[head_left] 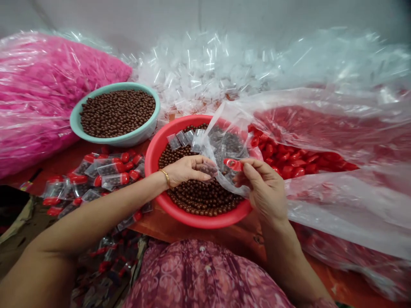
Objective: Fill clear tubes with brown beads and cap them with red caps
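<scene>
Over the red basin (154,188) of brown beads or candy balls (205,201), my left hand (189,169) is closed around a small clear container (209,169), partly hidden by the fingers. Brown balls seem to show through its wall. My right hand (266,184) pinches a red cap (233,164) just right of the container, and the two are apart. Several clear containers (183,139) lie on the balls at the basin's back. A clear plastic bag edge (221,137) drapes over the basin's right side, behind my right hand.
At the left lie several red-capped filled containers (112,169). Behind them stands a light blue bowl (75,117) of brown balls beside a large bag of pink pieces (48,85). Red caps (289,160) spill from an open bag (337,111) at the right. Clear containers (199,68) are heaped along the back.
</scene>
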### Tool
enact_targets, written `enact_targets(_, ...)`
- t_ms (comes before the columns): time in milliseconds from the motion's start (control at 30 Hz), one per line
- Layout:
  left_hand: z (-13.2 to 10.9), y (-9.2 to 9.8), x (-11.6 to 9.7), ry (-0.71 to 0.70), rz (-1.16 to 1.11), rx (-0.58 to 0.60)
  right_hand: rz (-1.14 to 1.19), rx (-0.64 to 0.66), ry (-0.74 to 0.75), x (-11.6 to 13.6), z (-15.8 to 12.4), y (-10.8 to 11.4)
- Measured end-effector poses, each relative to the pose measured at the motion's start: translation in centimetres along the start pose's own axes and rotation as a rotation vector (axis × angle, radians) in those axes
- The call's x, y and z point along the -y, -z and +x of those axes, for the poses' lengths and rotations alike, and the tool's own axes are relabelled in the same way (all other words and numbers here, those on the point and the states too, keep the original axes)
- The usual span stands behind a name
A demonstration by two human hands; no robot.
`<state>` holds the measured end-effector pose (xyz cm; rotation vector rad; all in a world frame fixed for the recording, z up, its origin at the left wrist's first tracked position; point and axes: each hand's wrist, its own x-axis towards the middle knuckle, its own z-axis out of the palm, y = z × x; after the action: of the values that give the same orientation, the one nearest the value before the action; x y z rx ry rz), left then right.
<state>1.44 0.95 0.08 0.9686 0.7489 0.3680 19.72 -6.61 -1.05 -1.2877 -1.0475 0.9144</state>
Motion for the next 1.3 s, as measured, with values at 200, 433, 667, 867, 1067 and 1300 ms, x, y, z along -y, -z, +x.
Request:
enact_targets(200, -0.5, -0.3, 0.2, -0.17, 0.113, -0.043, -0.222, 0.128, 0.143, 0.6, 1.1, -2.1)
enact_targets(433, -0.4, 0.2, 0.2, -0.33, 0.192, -0.111, -0.505, 0.241, 0.376, 0.7, 2.2, -1.9)
enact_targets(667, -0.6, 0.0, 0.5, -0.283, 0.145, 0.021, -0.499, 0.378, 0.282, 1.1, 2.3, -2.7)
enact_targets(867, -1.1, -0.1, -0.1, -0.242, 0.038, 0.003, -0.414, 0.225, 0.169, 0.9, 2.9, -2.6)
enact_targets(1067, -1.2, -0.4, -0.6, -0.471, 0.077, -0.306, -0.856, 0.638, 0.145, 1.7, 2.7, -1.3)
enact_targets(1300, -1.3, 0.0, -0.3, -0.422, 0.006, -0.287, -1.56, 1.112, 0.196, 2.0, 1.5, -4.2)
